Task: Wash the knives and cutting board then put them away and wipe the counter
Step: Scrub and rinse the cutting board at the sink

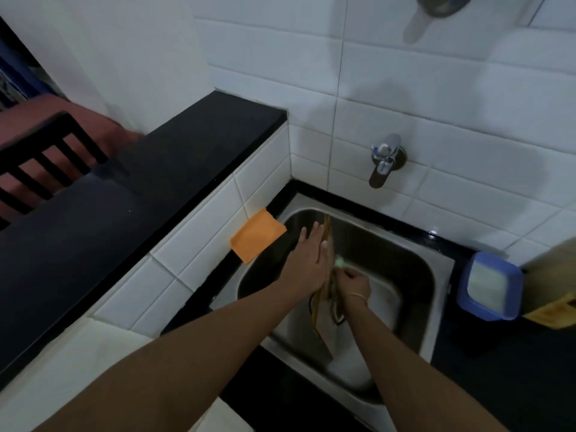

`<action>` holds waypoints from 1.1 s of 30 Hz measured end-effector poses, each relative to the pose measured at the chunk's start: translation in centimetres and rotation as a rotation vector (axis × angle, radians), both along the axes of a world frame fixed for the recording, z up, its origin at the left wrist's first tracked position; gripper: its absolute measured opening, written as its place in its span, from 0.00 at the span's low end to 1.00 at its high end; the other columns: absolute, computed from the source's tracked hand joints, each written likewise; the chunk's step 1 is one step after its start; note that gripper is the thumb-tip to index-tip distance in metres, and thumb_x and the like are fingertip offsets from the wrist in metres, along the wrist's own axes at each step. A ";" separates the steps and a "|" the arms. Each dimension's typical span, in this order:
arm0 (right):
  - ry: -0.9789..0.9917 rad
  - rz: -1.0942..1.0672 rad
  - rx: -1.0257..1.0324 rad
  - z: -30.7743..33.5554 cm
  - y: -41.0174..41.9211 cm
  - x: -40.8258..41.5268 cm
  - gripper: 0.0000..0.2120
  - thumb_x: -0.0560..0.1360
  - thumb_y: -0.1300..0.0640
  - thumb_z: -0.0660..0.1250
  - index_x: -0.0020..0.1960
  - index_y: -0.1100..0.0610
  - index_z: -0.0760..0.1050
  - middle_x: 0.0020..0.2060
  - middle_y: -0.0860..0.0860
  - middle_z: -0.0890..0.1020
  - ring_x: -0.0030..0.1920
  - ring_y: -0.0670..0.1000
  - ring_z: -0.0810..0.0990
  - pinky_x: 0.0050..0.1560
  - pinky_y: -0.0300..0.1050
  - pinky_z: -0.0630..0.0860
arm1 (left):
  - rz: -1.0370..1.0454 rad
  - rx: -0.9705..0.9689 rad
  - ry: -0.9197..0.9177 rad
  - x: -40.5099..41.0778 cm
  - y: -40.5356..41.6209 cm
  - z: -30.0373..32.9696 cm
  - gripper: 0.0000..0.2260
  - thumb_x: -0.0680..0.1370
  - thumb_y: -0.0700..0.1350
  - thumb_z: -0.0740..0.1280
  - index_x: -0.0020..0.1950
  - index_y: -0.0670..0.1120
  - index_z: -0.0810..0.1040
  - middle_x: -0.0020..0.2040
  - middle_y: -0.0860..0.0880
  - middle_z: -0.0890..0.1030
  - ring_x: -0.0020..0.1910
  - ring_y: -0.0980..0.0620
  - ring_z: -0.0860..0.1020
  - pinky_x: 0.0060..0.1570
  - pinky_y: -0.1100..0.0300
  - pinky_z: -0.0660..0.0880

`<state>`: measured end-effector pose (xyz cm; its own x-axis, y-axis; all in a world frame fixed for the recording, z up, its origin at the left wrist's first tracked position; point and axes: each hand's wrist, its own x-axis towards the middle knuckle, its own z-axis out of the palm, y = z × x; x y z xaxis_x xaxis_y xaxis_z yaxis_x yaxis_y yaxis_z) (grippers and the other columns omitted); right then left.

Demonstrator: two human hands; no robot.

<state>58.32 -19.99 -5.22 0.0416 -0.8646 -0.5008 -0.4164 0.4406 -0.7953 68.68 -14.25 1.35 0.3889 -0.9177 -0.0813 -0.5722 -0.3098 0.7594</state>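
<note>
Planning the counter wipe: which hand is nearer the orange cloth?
Left. The left hand lies flat on the cutting board, just right of the orange cloth; the right hand is beyond the board.

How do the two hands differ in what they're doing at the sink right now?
The left hand lies flat and open, fingers straight, against one face of the cutting board; the right hand is curled closed on the other side, apparently around a small green scrubber. The right wrist wears a thin bangle; the left is bare. Both are over the steel sink, working the upright board.
</note>
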 end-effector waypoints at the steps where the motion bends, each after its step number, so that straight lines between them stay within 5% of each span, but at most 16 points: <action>1: 0.056 0.035 0.075 0.0 -0.6 -0.3 0.12 0.78 0.51 0.69 0.55 0.57 0.84 0.53 0.56 0.85 0.54 0.58 0.82 0.54 0.46 0.76 | -0.004 0.008 0.003 -0.2 0.1 0.0 0.25 0.88 0.53 0.49 0.84 0.47 0.53 0.84 0.51 0.53 0.83 0.49 0.45 0.80 0.45 0.55; 5: -0.176 0.001 0.047 3.5 -3.2 1.1 0.05 0.74 0.54 0.71 0.48 0.53 0.84 0.49 0.55 0.86 0.50 0.55 0.83 0.57 0.53 0.81 | 0.003 0.020 0.026 -0.9 0.0 -0.1 0.25 0.88 0.54 0.49 0.84 0.48 0.53 0.84 0.51 0.53 0.83 0.49 0.46 0.79 0.50 0.55; 9: -0.471 -0.025 -0.075 5.1 -1.0 0.7 0.11 0.75 0.60 0.69 0.56 0.57 0.85 0.50 0.53 0.86 0.52 0.53 0.84 0.55 0.49 0.81 | 0.013 0.011 0.021 -0.4 -0.1 0.0 0.24 0.88 0.53 0.49 0.83 0.47 0.55 0.84 0.50 0.55 0.83 0.48 0.47 0.79 0.48 0.55; 13: -0.250 -0.008 0.015 0.6 4.7 -2.6 0.08 0.79 0.59 0.67 0.47 0.51 0.84 0.51 0.58 0.86 0.52 0.59 0.83 0.57 0.54 0.80 | 0.020 -0.001 0.017 -0.2 0.4 0.2 0.24 0.88 0.52 0.49 0.83 0.47 0.55 0.84 0.50 0.55 0.83 0.48 0.48 0.79 0.49 0.55; 16: -0.027 -0.024 0.190 -0.6 4.7 -3.2 0.11 0.78 0.54 0.68 0.55 0.57 0.84 0.55 0.58 0.84 0.52 0.59 0.81 0.58 0.50 0.79 | 0.009 0.011 0.014 -0.2 0.5 0.2 0.24 0.88 0.53 0.48 0.83 0.48 0.54 0.84 0.51 0.54 0.83 0.48 0.48 0.79 0.49 0.55; 21: -0.227 -0.079 -0.011 3.6 2.4 -1.6 0.06 0.73 0.58 0.72 0.48 0.51 0.85 0.47 0.50 0.86 0.50 0.52 0.83 0.58 0.51 0.80 | -0.005 0.013 0.025 -0.7 0.2 0.3 0.24 0.88 0.51 0.49 0.83 0.46 0.54 0.83 0.49 0.55 0.83 0.48 0.49 0.78 0.52 0.54; 25: -0.357 -0.021 -0.096 4.6 4.7 -2.9 0.04 0.74 0.66 0.71 0.43 0.58 0.79 0.43 0.57 0.83 0.46 0.56 0.81 0.51 0.50 0.79 | -0.003 -0.005 0.034 -0.8 0.0 0.5 0.24 0.88 0.51 0.49 0.83 0.46 0.54 0.83 0.48 0.57 0.83 0.47 0.51 0.78 0.51 0.54; 28: -0.408 0.032 0.097 3.3 6.2 -5.0 0.08 0.76 0.69 0.67 0.42 0.60 0.74 0.40 0.60 0.77 0.42 0.58 0.77 0.41 0.49 0.77 | -0.009 -0.026 0.061 -0.8 0.0 0.3 0.24 0.88 0.51 0.49 0.83 0.45 0.55 0.82 0.46 0.59 0.82 0.44 0.55 0.79 0.47 0.57; 31: -0.356 0.058 0.380 3.4 5.0 -5.6 0.08 0.77 0.68 0.66 0.43 0.58 0.75 0.40 0.58 0.79 0.38 0.56 0.79 0.40 0.50 0.79 | -0.006 -0.023 0.058 -0.5 0.0 -0.4 0.25 0.88 0.53 0.49 0.83 0.46 0.56 0.81 0.45 0.62 0.80 0.41 0.61 0.75 0.42 0.64; 33: -0.261 0.102 0.384 4.2 4.0 -4.6 0.07 0.77 0.66 0.67 0.43 0.56 0.75 0.42 0.58 0.80 0.40 0.56 0.79 0.42 0.53 0.81 | 0.003 -0.016 0.055 -0.2 0.1 -0.6 0.25 0.87 0.54 0.49 0.83 0.47 0.57 0.81 0.45 0.63 0.80 0.42 0.61 0.75 0.42 0.64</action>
<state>53.75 -15.96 -0.98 0.2839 -0.6037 -0.7449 -0.2804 0.6907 -0.6666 68.47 -14.17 0.73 0.3866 -0.9181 -0.0879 -0.5284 -0.2986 0.7948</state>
